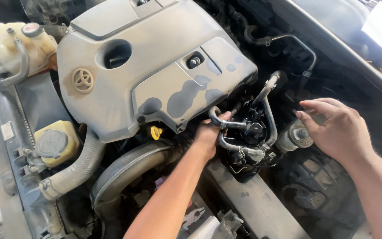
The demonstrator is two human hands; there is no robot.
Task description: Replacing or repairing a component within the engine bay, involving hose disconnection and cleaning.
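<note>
Head view: left hand (208,135) grips the metal fuel pipes (226,126) on the black filter housing (253,132), still mounted beside the engine cover (155,66); right hand (337,128) hovers open-fingered, empty, over the cylinder (293,136).

Grey curved hoses (226,132) on black round filter housing (254,129), beside engine cover

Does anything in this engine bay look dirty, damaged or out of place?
The grey engine cover is dusty with darker blotches, like wet or oily stains, near its lower right edge. Pliers lie loose low in the bay. Nothing looks broken.
</note>
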